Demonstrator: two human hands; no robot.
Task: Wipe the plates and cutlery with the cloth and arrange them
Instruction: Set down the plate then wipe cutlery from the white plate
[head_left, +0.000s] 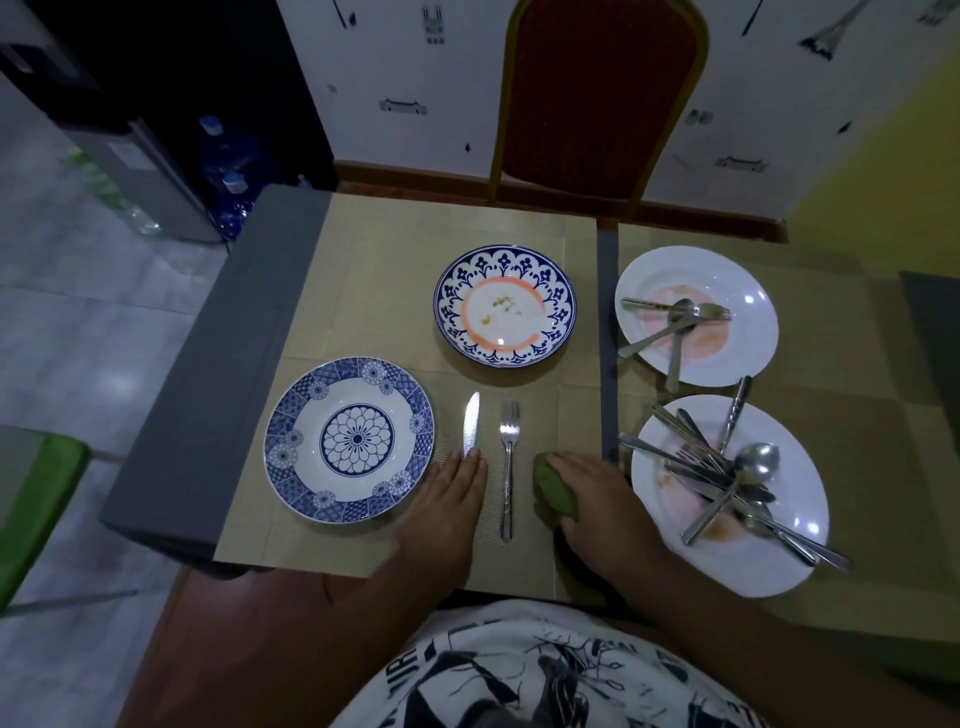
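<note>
A clean blue-patterned plate (349, 439) lies at the near left. To its right lie a knife (471, 423) and a fork (508, 467) side by side. My left hand (451, 512) lies flat with straight fingers over the knife's handle end. My right hand (597, 501) grips a green cloth (556, 491) on the mat, right of the fork. A smeared blue-and-orange plate (505, 306) sits further back. Two soiled white plates stand at the right: the far one (696, 314) bears a few pieces of cutlery, the near one (727, 493) carries a pile of cutlery (727, 467).
Beige placemats (395, 270) cover a grey table (218, 364). A red chair (597, 98) stands at the far side. A green seat (36, 499) is at the left edge, and water bottles (228, 171) stand on the floor at the back left.
</note>
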